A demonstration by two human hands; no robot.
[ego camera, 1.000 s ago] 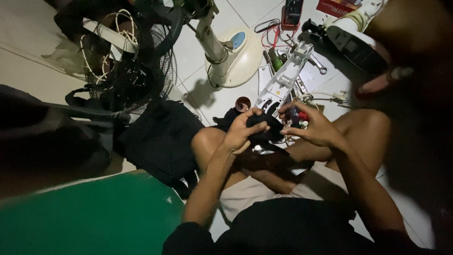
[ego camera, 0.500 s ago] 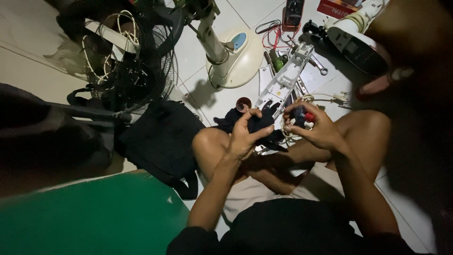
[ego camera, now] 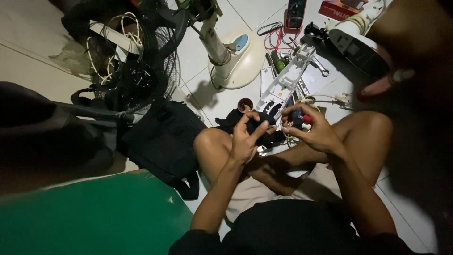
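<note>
Left hand (ego camera: 245, 139) now lower than a second ago, fingers spread over the dark cloth (ego camera: 245, 123), right hand (ego camera: 314, 132) shifted slightly right, gripping the small red-and-blue part (ego camera: 299, 117)

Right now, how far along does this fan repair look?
Taken apart already: the fan cage lies loose on the floor beside the pedestal base, and a white housing panel lies opened up. In hand: the right hand holds a small dark part with red on it, the left hand working beside it. Nothing looks reassembled yet.
</note>
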